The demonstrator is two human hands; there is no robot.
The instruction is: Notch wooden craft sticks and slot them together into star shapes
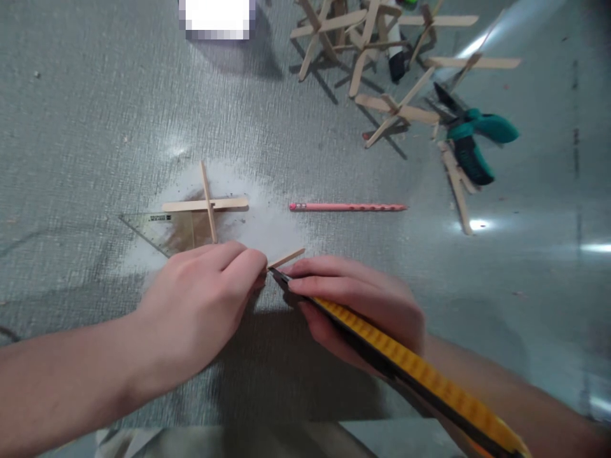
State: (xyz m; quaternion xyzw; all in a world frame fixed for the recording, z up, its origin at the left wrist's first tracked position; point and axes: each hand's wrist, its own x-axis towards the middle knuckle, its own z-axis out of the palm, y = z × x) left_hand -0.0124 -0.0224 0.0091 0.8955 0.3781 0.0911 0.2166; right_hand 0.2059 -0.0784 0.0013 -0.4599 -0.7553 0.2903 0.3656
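My left hand (205, 305) is closed on a thin wooden stick (287, 257), whose free end sticks out to the right past the fingertips. In my right hand (363, 305) is a yellow and black utility knife (405, 359), held slanting like a pen. The knife's dark tip touches or nearly touches the stick beside my left fingertips; the exact contact is too small to tell. Just beyond my left hand, two crossed wooden sticks (229, 203) lie over a clear set square (153, 229) and a brown and white patch on the table.
A pink pencil (353, 207) lies crosswise beyond my right hand. Several crossed stick pieces (396, 109) stand at the upper right, near teal-handled pliers (470, 137) and loose sticks (456, 184). A blanked-out bright object (217, 16) is at the top. The table's near edge (267, 421) shows below.
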